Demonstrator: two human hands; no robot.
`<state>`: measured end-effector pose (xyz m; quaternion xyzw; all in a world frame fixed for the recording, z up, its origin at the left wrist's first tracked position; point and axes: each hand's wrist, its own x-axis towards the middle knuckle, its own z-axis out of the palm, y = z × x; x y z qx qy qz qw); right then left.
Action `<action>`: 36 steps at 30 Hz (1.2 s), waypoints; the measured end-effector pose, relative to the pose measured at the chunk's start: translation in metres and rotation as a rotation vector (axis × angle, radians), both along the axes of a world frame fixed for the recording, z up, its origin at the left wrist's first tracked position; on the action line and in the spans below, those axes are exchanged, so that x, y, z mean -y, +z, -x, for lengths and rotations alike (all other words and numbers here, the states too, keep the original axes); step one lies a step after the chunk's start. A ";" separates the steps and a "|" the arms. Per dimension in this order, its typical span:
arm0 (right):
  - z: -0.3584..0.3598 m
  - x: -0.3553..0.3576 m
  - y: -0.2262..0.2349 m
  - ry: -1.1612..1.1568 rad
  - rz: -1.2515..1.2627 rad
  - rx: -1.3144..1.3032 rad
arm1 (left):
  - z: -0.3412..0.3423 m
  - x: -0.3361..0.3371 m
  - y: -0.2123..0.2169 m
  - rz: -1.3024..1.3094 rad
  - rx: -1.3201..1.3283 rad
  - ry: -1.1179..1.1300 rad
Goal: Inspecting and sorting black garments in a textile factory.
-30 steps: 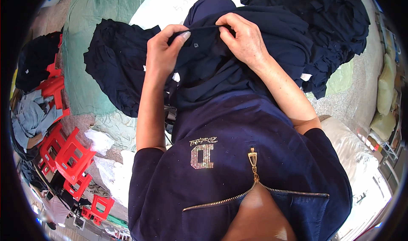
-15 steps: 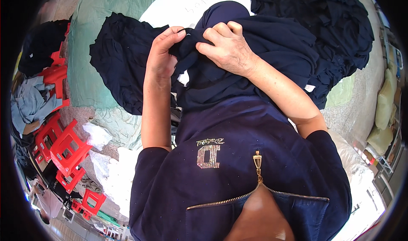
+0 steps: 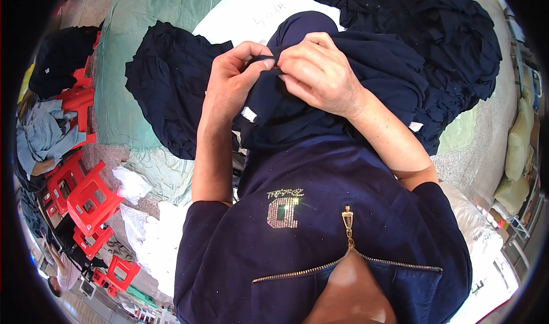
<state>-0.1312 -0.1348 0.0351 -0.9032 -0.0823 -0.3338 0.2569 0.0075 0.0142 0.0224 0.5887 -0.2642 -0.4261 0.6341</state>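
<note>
Across my lap lies a dark navy garment (image 3: 286, 109) of soft, gathered cloth, with a small white label (image 3: 249, 114) showing below my left wrist. My left hand (image 3: 237, 72) pinches an edge of it between thumb and forefinger. Close beside it, my right hand (image 3: 323, 72) is closed on the same cloth, its fingertips almost meeting my left thumb. Whether the right fingers also hold something small is hidden. More dark cloth spreads out at the left (image 3: 166, 89), and a big heap of dark garments (image 3: 429, 32) lies at the far right.
A white sack (image 3: 246, 12) with handwriting lies beyond my lap, next to a green sheet (image 3: 126, 66) on the floor. Red plastic stools (image 3: 91, 201) stand at the left, some bearing grey clothes (image 3: 46, 132). A person (image 3: 63, 272) shows at the lower left. Stuffed bags (image 3: 517, 146) line the right.
My left hand has moved right and slightly down, bringing its thumb close to the right fingers. My right hand has shifted a little right, its fingers now drawn together on the cloth.
</note>
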 end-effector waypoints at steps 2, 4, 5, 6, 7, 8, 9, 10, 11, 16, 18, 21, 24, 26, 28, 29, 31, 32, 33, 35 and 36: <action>0.002 0.002 -0.004 -0.015 -0.035 -0.019 | -0.001 0.000 0.004 -0.004 -0.037 -0.022; 0.004 0.003 -0.004 0.021 -0.034 -0.066 | -0.002 -0.002 0.005 -0.016 -0.099 -0.076; 0.005 0.002 -0.005 0.021 -0.035 -0.068 | -0.001 -0.002 0.004 -0.016 -0.102 -0.076; 0.006 0.001 -0.005 0.024 -0.062 -0.089 | -0.001 -0.002 0.002 -0.020 -0.128 -0.084; 0.008 -0.001 -0.004 0.027 -0.089 -0.109 | 0.000 -0.002 0.000 -0.024 -0.154 -0.091; 0.009 -0.001 -0.004 0.027 -0.092 -0.111 | 0.000 -0.003 -0.001 -0.026 -0.156 -0.091; 0.011 -0.001 -0.004 0.026 -0.054 -0.118 | 0.000 -0.002 -0.002 -0.025 -0.098 -0.078; 0.013 -0.001 -0.004 0.025 -0.017 -0.126 | 0.000 -0.002 -0.003 -0.024 -0.041 -0.065; 0.016 -0.003 -0.003 0.024 -0.019 -0.128 | 0.000 -0.002 -0.004 -0.026 -0.043 -0.066; 0.022 -0.012 -0.010 -0.064 0.223 0.104 | 0.001 0.000 0.008 -0.135 0.022 -0.125; 0.022 -0.014 -0.013 -0.089 0.203 0.100 | 0.000 0.000 0.009 -0.114 0.007 -0.149; 0.022 -0.013 -0.012 -0.133 0.142 0.074 | -0.001 -0.003 0.007 -0.080 0.006 -0.174; 0.022 -0.011 -0.017 -0.130 0.139 0.105 | 0.000 -0.004 0.010 -0.103 0.034 -0.188; 0.022 -0.012 -0.017 -0.115 0.144 0.114 | 0.001 -0.003 0.013 -0.102 0.051 -0.240; 0.023 -0.012 -0.016 -0.102 0.127 0.095 | 0.000 -0.003 0.014 -0.105 0.076 -0.253; 0.023 -0.013 -0.016 -0.102 0.126 0.094 | 0.000 -0.003 0.014 -0.107 0.104 -0.266; 0.025 -0.014 -0.015 -0.078 0.138 0.057 | -0.003 -0.004 0.015 -0.110 0.117 -0.294; 0.025 -0.014 -0.015 -0.078 0.137 0.057 | -0.004 -0.005 0.016 -0.112 0.130 -0.322; 0.026 -0.014 -0.015 -0.063 0.129 0.037 | -0.004 -0.006 0.017 -0.112 0.129 -0.324; 0.026 -0.014 -0.015 -0.049 0.120 0.015 | -0.003 -0.007 0.020 -0.137 0.206 -0.361; 0.026 -0.013 -0.015 -0.038 0.120 -0.008 | -0.003 -0.007 0.019 -0.138 0.206 -0.361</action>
